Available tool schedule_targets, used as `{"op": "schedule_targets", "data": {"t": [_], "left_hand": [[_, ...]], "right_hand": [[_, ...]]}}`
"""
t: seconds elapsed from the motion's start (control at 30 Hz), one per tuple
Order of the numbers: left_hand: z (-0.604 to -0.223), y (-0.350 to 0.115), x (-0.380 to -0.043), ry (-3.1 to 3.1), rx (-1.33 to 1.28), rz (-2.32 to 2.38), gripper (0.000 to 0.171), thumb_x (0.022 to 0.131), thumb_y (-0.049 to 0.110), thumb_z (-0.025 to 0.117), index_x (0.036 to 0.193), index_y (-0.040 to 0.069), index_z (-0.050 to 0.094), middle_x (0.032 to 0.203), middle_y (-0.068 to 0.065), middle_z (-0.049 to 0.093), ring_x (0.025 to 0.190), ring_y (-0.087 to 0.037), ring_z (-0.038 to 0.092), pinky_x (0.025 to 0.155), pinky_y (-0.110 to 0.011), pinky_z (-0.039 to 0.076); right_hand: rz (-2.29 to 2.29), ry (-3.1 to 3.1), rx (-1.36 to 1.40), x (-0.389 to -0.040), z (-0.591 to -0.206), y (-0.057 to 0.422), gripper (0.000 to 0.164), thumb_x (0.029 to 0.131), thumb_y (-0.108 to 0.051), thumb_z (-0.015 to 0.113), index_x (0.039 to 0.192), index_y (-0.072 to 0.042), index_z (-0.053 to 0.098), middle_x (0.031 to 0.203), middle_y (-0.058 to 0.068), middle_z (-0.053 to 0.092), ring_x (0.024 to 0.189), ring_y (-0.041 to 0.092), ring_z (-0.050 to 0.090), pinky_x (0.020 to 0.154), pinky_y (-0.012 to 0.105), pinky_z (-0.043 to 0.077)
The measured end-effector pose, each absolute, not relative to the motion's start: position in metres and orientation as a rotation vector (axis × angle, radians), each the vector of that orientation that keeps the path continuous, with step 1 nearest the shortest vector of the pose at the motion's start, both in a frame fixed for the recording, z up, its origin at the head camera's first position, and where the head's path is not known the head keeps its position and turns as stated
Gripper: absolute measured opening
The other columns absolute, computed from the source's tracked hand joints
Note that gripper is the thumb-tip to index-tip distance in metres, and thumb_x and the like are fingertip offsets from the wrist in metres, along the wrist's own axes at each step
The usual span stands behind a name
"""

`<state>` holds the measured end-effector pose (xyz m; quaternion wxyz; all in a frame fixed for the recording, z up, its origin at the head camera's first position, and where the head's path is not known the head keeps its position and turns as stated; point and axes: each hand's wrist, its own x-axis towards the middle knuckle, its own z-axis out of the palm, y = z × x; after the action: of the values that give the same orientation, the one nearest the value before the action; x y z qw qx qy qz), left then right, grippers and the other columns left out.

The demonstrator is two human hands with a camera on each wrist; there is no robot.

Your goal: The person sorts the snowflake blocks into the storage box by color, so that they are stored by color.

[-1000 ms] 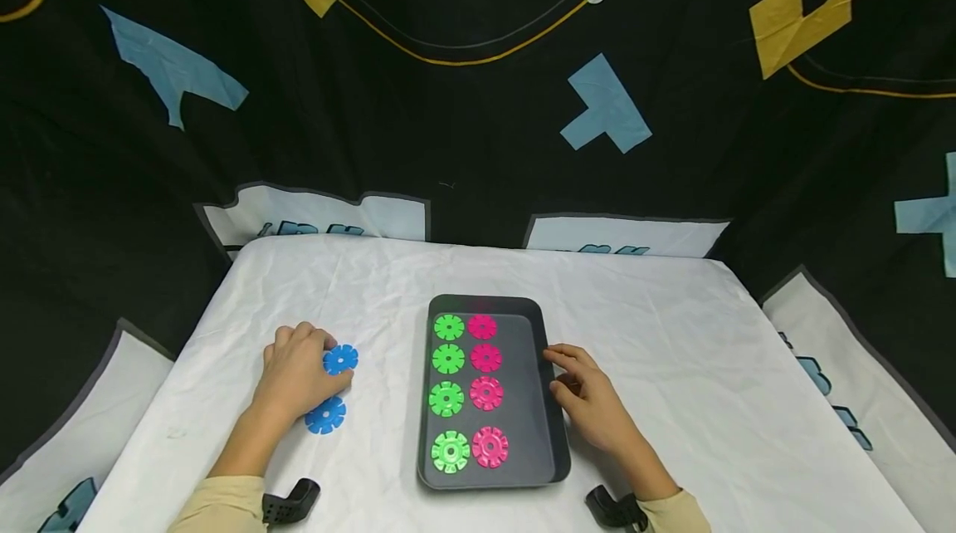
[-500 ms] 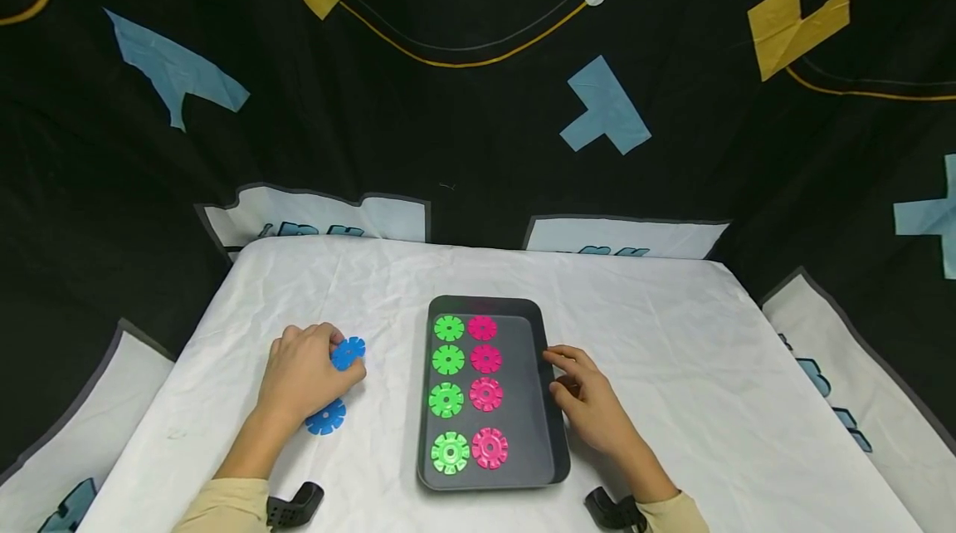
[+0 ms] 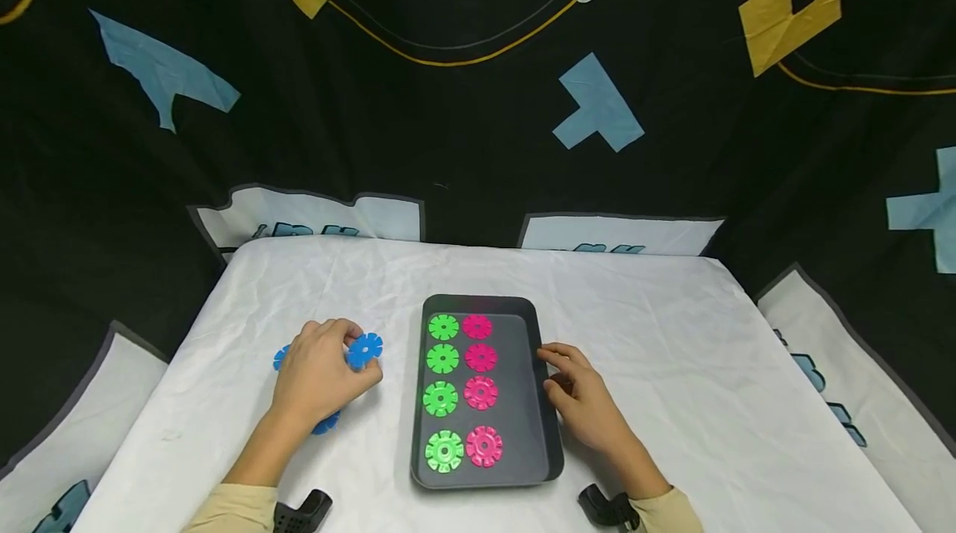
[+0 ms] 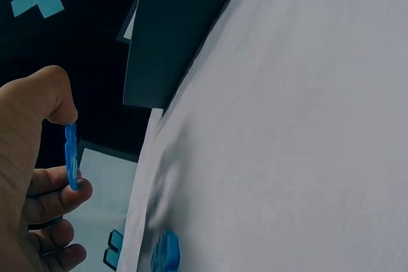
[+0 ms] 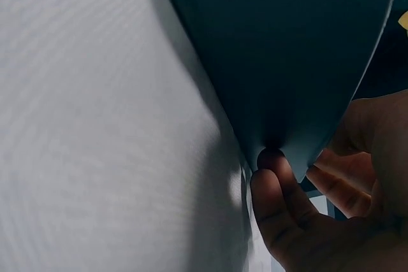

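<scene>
In the head view my left hand (image 3: 323, 374) pinches a blue notched plastic disc (image 3: 365, 350) between thumb and fingers, left of the tray. The left wrist view shows this disc (image 4: 71, 157) edge-on, raised off the cloth. Two more blue discs, a far one (image 3: 280, 357) and a near one (image 3: 326, 423), lie partly hidden behind that hand. My right hand (image 3: 586, 396) rests its fingertips on the right side of a dark grey tray (image 3: 523, 433); the right wrist view shows fingers (image 5: 271, 199) against its outer wall. A green column (image 3: 441, 398) and a pink column (image 3: 480, 393) of discs lie inside.
White cloth (image 3: 642, 309) covers the table. A black curtain (image 3: 463, 134) with tape patches hangs behind its far edge. Black wrist devices (image 3: 302, 512) sit at both cuffs. The tray's right part shows bare grey floor.
My left hand has lifted the blue disc and moved right with it towards the tray, uncovering part of another blue disc behind the hand. My right hand stays at the tray's side.
</scene>
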<state>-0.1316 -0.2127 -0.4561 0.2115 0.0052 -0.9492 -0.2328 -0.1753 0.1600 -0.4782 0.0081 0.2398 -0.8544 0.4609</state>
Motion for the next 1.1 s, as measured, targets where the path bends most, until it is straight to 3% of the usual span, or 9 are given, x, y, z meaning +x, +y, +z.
{"op": "schedule_targets", "data": {"t": [0.57,0.9,1.1], "left_hand": [[-0.435,-0.153,-0.157,-2.678,-0.164,-0.644,0.046,0.068,0.043,0.076,0.097,0.009,0.066,0.087,0.001,0.063,0.083,-0.018,0.048,0.072,-0.038,0.044],[-0.414,-0.117,-0.195,-2.699,-0.299,-0.595,0.048,0.065,0.045,0.073,0.094,0.007,0.066,0.083,0.001,0.062,0.078,-0.019,0.049,0.069,-0.036,0.045],[-0.412,-0.092,-0.219,-2.783,-0.394,-0.539,0.042,0.065,0.046,0.071,0.083,0.009,0.063,0.075,0.004,0.057,0.074,-0.018,0.049,0.064,-0.034,0.044]], "right_hand": [[1.433,-2.662,0.761,-0.178,-0.482,0.160,0.041,0.091,0.002,0.058,0.132,0.002,0.058,0.138,0.007,0.050,0.084,0.013,0.063,0.069,0.027,0.050],[1.440,-2.623,0.807,-0.180,-0.485,0.160,0.041,0.090,0.003,0.058,0.131,0.005,0.058,0.137,0.011,0.050,0.084,0.015,0.063,0.069,0.026,0.051],[1.401,-2.630,0.812,-0.181,-0.486,0.160,0.041,0.090,0.002,0.058,0.131,0.004,0.057,0.138,0.011,0.049,0.085,0.012,0.063,0.070,0.026,0.051]]}}
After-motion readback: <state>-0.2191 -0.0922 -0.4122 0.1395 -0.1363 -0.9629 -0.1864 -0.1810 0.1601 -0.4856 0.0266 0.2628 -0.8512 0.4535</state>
